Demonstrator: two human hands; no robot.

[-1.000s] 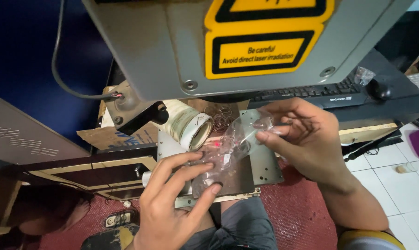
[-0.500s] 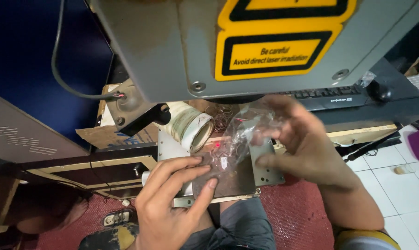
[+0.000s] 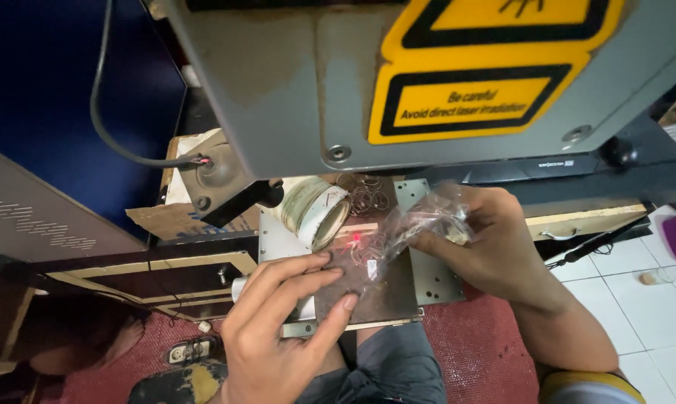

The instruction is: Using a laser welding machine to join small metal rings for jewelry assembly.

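Grey machine (image 3: 293, 90) with a yellow sign (image 3: 480, 75) hides the plate's (image 3: 368, 288) far edge. Right hand (image 3: 495, 239) pinches a clear bag (image 3: 420, 224); left hand's (image 3: 278, 337) fingers press flat.

Left hand (image 3: 282, 340): bare, no glove, ring or watch. Right hand (image 3: 495, 243): bare likewise. Right forearm uncovered down to a sleeve cuff (image 3: 588, 387) banded yellow and dark. Legs clad in grey-blue trousers (image 3: 386, 366).

Your right hand (image 3: 495, 239) pinches a clear, crinkled, glossy plastic bag (image 3: 428, 221). Your left hand (image 3: 278, 337) rests on a dark matt plate (image 3: 375, 295), scuffed, over bare grey metal base (image 3: 435, 273). Wire rings (image 3: 368, 198) look thin, shiny metal. Tape roll (image 3: 315, 209): dull paper. Machine housing (image 3: 308, 82): grey painted metal, worn.
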